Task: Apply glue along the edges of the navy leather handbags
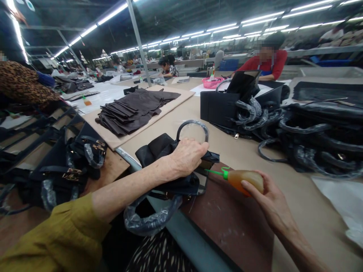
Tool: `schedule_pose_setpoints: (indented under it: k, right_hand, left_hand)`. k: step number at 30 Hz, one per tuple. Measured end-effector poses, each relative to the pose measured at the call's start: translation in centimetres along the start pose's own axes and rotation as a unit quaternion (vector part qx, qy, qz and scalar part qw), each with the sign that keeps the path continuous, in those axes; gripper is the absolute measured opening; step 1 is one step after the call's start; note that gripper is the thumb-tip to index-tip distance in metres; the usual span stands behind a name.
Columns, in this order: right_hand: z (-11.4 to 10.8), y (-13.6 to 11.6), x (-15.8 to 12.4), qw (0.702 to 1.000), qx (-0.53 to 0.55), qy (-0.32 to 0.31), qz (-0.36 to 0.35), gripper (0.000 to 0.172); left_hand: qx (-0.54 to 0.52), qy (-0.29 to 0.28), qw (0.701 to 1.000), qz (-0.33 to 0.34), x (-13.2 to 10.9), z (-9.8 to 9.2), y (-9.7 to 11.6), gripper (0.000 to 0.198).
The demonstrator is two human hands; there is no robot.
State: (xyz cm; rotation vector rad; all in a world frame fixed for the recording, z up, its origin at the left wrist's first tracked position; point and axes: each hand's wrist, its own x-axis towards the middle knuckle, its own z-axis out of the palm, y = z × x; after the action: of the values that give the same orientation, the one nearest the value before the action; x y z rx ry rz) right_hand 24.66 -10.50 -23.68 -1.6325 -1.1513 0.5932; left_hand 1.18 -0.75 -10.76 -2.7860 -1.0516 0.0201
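Observation:
Lying across the table edge in front of me is a black handbag (159, 149) with plastic-wrapped handles. One handle arches up behind my left hand (188, 156); the other hangs over the edge toward my lap. My left hand is closed on the bag's upper part, its fingertips partly hidden. In my right hand (269, 196) is a squeeze bottle (245, 182) of amber liquid, tilted sideways. Its thin green nozzle points left, the tip close to the bag's opening; whether it touches cannot be made out. A dark brown board (227, 223) lies beneath.
Dark leather pieces (136, 107) lie fanned on a board at the far left. Black bags (312, 132) with wrapped handles pile up at the right; more bags (73, 158) stand at the left. A person in red (279, 62) sits across the table near a pink basket (211, 83).

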Motion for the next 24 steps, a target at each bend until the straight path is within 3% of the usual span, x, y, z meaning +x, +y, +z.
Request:
schedule_pose_setpoints:
  k: [3,9,24]
  right_hand:
    - [-0.5,-0.3,-0.2,0.999,0.024,-0.019,0.032,0.063]
    - [-0.4,0.4,-0.4,0.998,0.013,-0.002,0.062,0.065]
    - [0.5,2.7,-0.3,0.999,0.023,-0.023,0.042,0.070]
  left_hand:
    - [-0.006,-0.002,1.000,0.002,0.1,-0.1,-0.1,0.018]
    - [-0.004,0.004,1.000,0.003,0.3,0.0,-0.2,0.018]
    - [0.001,0.011,1.000,0.006,0.2,0.6,0.0,0.018]
